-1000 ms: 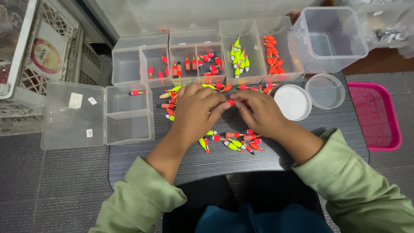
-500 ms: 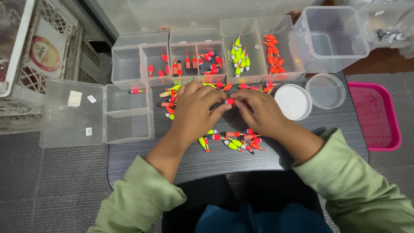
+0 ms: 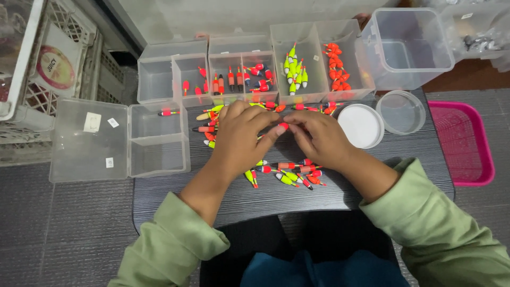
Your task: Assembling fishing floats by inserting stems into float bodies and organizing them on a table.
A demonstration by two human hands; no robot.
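Just two hands (image 3: 281,135), many floats (image 3: 289,172)

A round label (image 3: 54,66), red in the middle with a pale ring, sits on a white card inside the white lattice crate (image 3: 32,101) at the far left. Two small white stickers (image 3: 92,122) lie on the clear lid (image 3: 87,141) hanging off the worktop's left edge, with a third, smaller one nearer its front.

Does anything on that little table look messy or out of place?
Yes. Small orange and yellow floats lie loose all over the dark table, scattered around both hands, while others sit sorted in the clear compartment box. One float lies alone in the open box on the left.
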